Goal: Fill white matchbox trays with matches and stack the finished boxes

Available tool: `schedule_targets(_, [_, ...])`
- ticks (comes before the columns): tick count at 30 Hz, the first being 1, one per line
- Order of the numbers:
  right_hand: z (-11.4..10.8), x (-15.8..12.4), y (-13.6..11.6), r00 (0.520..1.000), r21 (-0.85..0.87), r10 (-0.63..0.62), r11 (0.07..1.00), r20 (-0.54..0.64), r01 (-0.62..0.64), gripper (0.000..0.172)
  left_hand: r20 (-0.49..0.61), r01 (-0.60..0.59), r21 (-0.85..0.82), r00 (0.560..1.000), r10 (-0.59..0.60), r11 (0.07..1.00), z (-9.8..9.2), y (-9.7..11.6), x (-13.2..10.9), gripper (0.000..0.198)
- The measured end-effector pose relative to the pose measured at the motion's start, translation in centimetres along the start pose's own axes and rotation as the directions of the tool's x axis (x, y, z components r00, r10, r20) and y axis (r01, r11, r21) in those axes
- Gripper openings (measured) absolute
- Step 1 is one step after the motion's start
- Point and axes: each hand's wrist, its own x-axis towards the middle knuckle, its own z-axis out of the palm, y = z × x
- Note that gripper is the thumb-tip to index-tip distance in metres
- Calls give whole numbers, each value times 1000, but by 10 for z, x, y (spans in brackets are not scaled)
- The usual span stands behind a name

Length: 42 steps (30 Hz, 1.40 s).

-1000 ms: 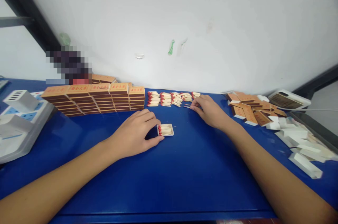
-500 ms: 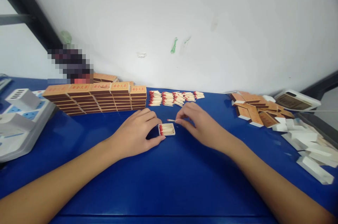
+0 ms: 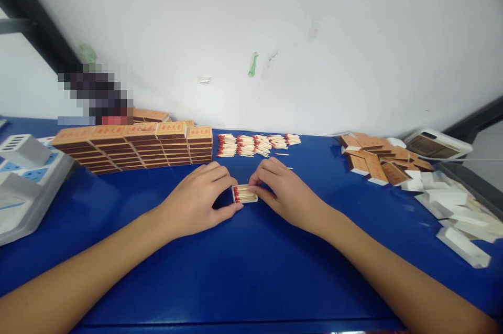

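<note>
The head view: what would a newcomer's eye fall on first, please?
Probably the small white tray of red-headed matches, just below centre, between the left hand and the right hand. Next comes the long stack of orange matchboxes behind, to the left, with match piles just right of it.

Forearms (image 3: pixel 106 260) angled inward — left hand (image 3: pixel 202 197) in a wide clasp, right hand (image 3: pixel 288 195) pinched

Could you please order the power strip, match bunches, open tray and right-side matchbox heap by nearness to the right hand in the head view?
1. Open tray, at the fingers of the right hand.
2. Match bunches, just beyond, toward the wall.
3. Matchbox heap, off to the right.
4. Power strip, far left.
</note>
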Motion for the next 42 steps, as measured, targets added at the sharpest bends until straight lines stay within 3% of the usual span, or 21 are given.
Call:
schedule_targets(6, [-4, 0, 5, 1000, 20, 1, 1000, -21, 0, 9, 0, 1, 0, 1000, -1, 1000, 0, 0, 0, 26])
schedule_targets(11, [-25, -7, 50, 983, -164, 178, 969, -47, -183, 6, 0, 6, 7, 1000, -6, 1000, -1, -1, 0, 28])
schedule_targets(14, [-36, -15, 78, 953, -201, 301, 937, 44, -286, 13, 8, 13, 9, 1000, -13, 1000, -1, 0, 0, 28])
schedule_targets(16, [-39, -18, 86, 947, -174, 309, 941, 90, -290, 20, 12, 13, 9, 1000, -13, 1000, -1, 1, 0, 29])
schedule_targets(19, [-36, -15, 72, 968, -114, 243, 965, 59, -236, 21, 9, 12, 13, 1000, -12, 1000, -1, 1, 0, 29])
schedule_targets(23, [-18, -4, 25, 991, -10, 131, 991, -27, -131, 14, -3, 1, 27, 1000, -1, 1000, -1, 1, 0, 30])
schedule_targets(26, [-2, 1, -4, 997, -37, 38, 999, -63, -40, 10, -3, -9, 23, 1000, 9, 1000, 0, 1, 0, 30])
schedule_targets(31, [2, 0, -12, 999, -16, -34, 999, -32, 34, 11, -6, -9, 4, 1000, 9, 1000, 1, 1, -1, 28])
schedule_targets(34, [-9, -1, 7, 997, 56, 5, 998, -80, 0, 10, -5, -9, 1, 1000, 9, 1000, 0, 1, -1, 29])
schedule_targets(39, [-16, -4, 72, 958, -141, 175, 967, -228, -211, 6, 1, -5, 4, 1000, 5, 1000, 0, 0, 0, 30])
schedule_targets(42, [-12, -5, 110, 934, -171, 260, 937, -244, -306, 10, 0, -4, 7, 1000, 4, 1000, 0, 1, 0, 30])
